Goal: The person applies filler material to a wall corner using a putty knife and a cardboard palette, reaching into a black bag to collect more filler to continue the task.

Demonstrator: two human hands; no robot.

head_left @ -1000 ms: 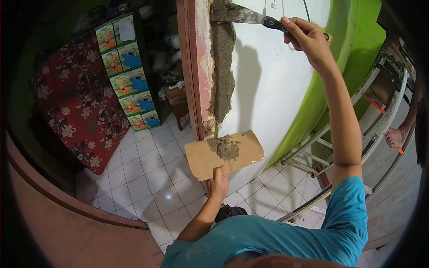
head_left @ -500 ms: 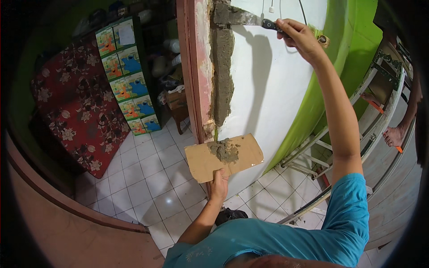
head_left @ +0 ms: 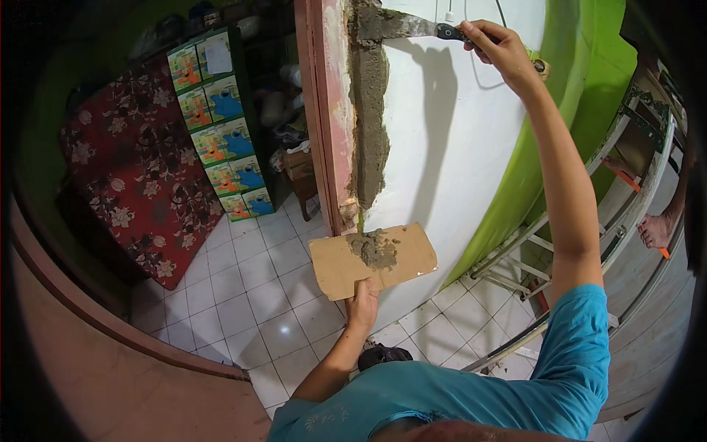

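High up at the wall edge, my right hand [head_left: 497, 50] is closed round the black handle of a putty knife [head_left: 416, 27]. The knife's blade, smeared with grey mortar, lies against the strip of wet mortar [head_left: 372, 125] that runs down beside the door frame [head_left: 324, 110]. Lower down, my left hand [head_left: 362, 303] grips the near edge of a piece of cardboard [head_left: 412, 258], thumb on top and fingers hidden beneath. A lump of mortar [head_left: 374, 250] sits on the cardboard towards its far side, below the strip's lower end.
To the right stands a ladder [head_left: 530, 250], with another person's foot [head_left: 655, 230] near it. Through the doorway are a drawer cabinet [head_left: 224, 125] with cartoon pictures and a red floral mattress [head_left: 132, 169]. A black bag-like thing [head_left: 383, 355] lies on the tiled floor [head_left: 258, 302].
The whole view has shifted slightly, moving the scene a little to the right. The putty knife stays at the top of the mortar strip, and both hands keep their grips.
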